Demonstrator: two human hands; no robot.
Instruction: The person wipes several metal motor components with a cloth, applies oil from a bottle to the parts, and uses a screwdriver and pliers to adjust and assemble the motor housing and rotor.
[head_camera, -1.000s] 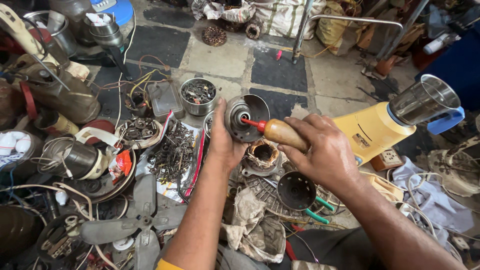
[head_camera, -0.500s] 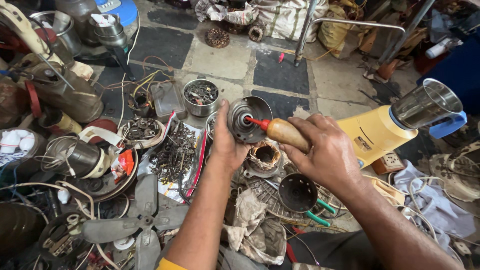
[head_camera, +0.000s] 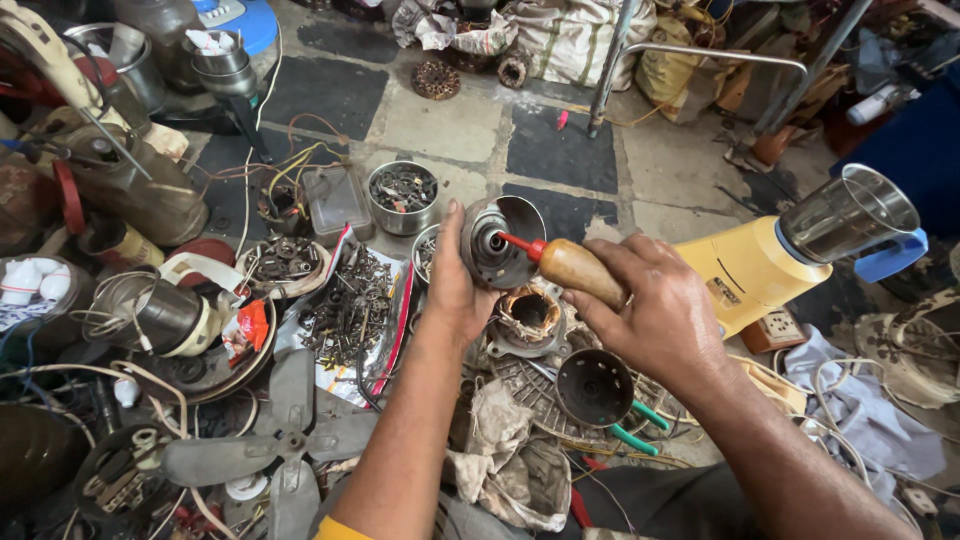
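The left hand (head_camera: 452, 285) grips a round metal motor housing (head_camera: 497, 240) from behind, fingers wrapped around its rim, holding it upright above the cluttered floor (head_camera: 440, 125) with its open face turned toward the right. The right hand (head_camera: 650, 315) is closed around the wooden handle of a screwdriver (head_camera: 570, 265), whose red collar and short shaft point into the centre of the housing; the tip appears to touch the hub, though the exact contact is too small to tell.

Just below the housing lies a wound copper stator (head_camera: 528, 312), and below the right hand sits a dark round end cap (head_camera: 594, 388) beside pliers with green handles (head_camera: 635, 428). Left of the left forearm, loose screws and small parts are spread on a plastic sheet (head_camera: 350, 300), with a steel bowl of hardware (head_camera: 402, 195) beyond it and a grey fan blade (head_camera: 290, 440) nearer the person. A yellow mixer base with a steel jar (head_camera: 790, 250) lies tilted beyond the right hand. A dirty rag (head_camera: 510, 460) lies between the forearms.
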